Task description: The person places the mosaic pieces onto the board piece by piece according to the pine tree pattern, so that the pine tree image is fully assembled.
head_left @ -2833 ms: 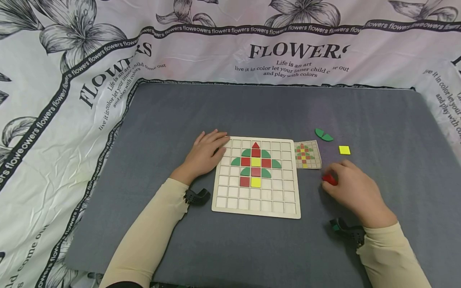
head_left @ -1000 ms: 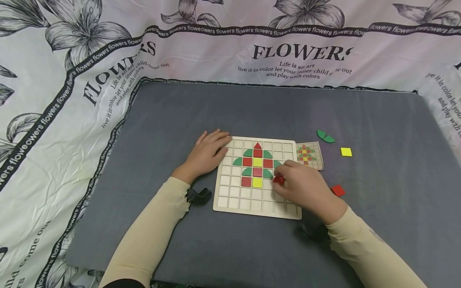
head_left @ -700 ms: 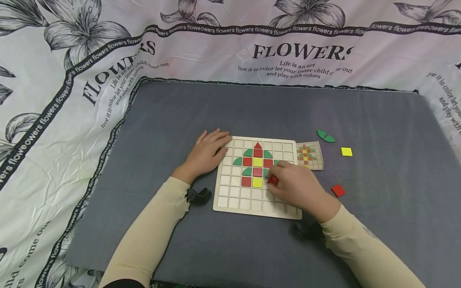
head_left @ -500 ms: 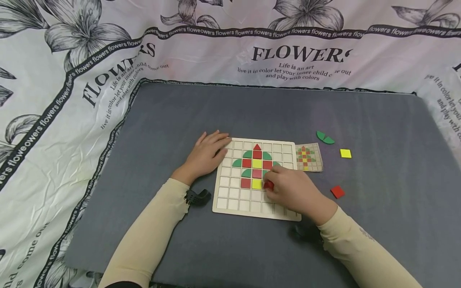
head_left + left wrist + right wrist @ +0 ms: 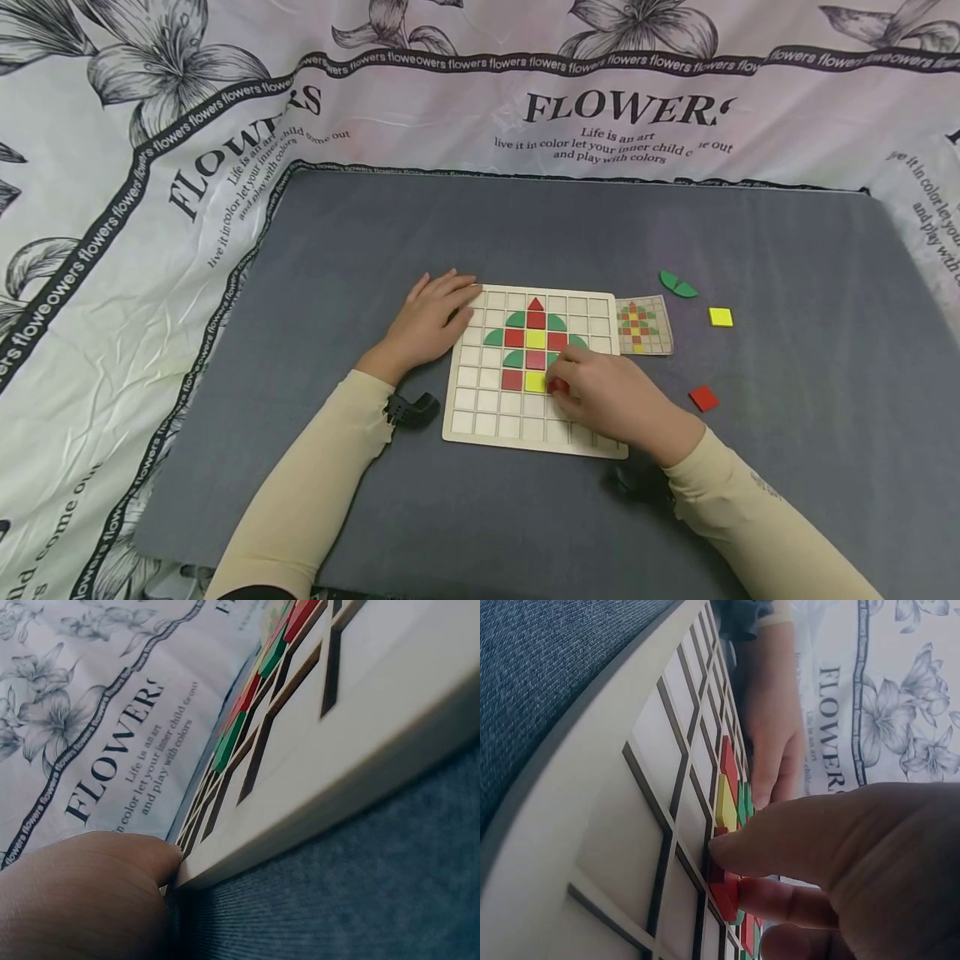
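My right hand [image 5: 618, 396] pinches a red square tile [image 5: 721, 889] between thumb and fingers over the wooden grid board [image 5: 483, 427], just right of a yellow square tile [image 5: 535, 382]. In the right wrist view the tile stands tilted at its cell, thumb on its near side. My left hand [image 5: 427, 321] rests with extended fingers on the board's upper left edge; its thumb [image 5: 142, 855] touches the board's corner. Red, green and yellow pieces form a tree-like pattern on the board, topped by a red triangle [image 5: 536, 305]. The right hand partly hides a green piece [image 5: 552, 357].
A small pattern card [image 5: 647, 325] lies against the board's right side. Beyond it are two green quarter-round pieces [image 5: 677, 284], a yellow square [image 5: 721, 317] and a loose red square [image 5: 703, 398] on the grey table [image 5: 375, 517].
My right hand has moved left from the table onto the board with the red square tile, down beside the yellow one. A loose red square has come into view. The left hand stays put.
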Demonstrator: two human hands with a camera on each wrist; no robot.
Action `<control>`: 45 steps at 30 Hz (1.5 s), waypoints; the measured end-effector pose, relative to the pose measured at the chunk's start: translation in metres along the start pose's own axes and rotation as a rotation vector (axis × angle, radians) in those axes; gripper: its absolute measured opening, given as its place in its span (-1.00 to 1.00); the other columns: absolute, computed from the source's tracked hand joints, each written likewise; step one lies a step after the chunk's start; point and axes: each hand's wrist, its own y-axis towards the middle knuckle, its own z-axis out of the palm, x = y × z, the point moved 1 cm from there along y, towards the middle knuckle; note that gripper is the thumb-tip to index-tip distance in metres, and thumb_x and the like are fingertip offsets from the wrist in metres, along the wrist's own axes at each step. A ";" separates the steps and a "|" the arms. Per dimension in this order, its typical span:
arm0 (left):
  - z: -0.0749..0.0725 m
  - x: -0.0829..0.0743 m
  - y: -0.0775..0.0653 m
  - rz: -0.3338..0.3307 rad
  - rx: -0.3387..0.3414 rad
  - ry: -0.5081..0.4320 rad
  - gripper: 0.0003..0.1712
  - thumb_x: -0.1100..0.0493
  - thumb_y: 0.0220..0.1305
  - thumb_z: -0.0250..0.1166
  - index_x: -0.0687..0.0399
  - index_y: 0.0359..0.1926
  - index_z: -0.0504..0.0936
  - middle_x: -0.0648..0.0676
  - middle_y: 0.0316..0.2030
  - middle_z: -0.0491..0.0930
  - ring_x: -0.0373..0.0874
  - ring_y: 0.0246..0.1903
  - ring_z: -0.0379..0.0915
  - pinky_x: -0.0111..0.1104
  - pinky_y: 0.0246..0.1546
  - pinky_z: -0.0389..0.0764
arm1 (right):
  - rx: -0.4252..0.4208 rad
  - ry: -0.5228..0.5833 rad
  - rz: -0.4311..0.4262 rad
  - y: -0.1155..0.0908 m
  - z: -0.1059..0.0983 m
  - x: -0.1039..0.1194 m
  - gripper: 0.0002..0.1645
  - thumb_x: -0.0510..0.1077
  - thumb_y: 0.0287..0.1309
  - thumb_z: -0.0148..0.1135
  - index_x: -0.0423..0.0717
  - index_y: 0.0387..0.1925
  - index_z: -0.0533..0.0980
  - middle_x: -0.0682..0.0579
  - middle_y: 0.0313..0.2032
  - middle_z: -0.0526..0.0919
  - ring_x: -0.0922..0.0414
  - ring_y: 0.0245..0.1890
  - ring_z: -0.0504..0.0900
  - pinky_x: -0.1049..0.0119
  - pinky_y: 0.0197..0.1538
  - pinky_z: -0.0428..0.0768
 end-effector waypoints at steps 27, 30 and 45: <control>0.001 0.001 0.001 0.005 -0.005 0.005 -0.44 -0.05 0.68 0.01 -0.08 0.57 0.40 0.03 0.56 0.31 0.00 0.64 -0.02 0.00 0.66 -0.25 | -0.040 0.063 -0.019 0.000 -0.002 -0.010 -0.92 -0.14 0.21 0.53 -0.01 -0.25 0.77 0.12 -0.26 0.69 0.26 -0.37 0.63 0.29 -0.34 0.67; 0.001 0.001 0.001 0.008 -0.007 0.002 -0.44 -0.05 0.68 0.01 -0.08 0.57 0.41 0.03 0.56 0.31 0.01 0.64 -0.02 0.01 0.66 -0.25 | -0.037 0.077 0.018 0.000 -0.008 -0.015 -0.93 -0.14 0.24 0.50 -0.02 -0.25 0.77 0.11 -0.26 0.69 0.24 -0.37 0.63 0.28 -0.34 0.66; 0.001 0.001 0.001 0.000 -0.001 0.001 -0.44 -0.04 0.69 0.01 -0.07 0.56 0.41 0.02 0.56 0.30 0.00 0.64 -0.03 0.00 0.66 -0.26 | -0.103 0.188 0.235 -0.005 -0.051 -0.068 -0.85 -0.19 0.36 0.39 -0.17 -0.12 0.75 -0.04 -0.18 0.72 0.15 -0.48 0.45 0.26 -0.44 0.48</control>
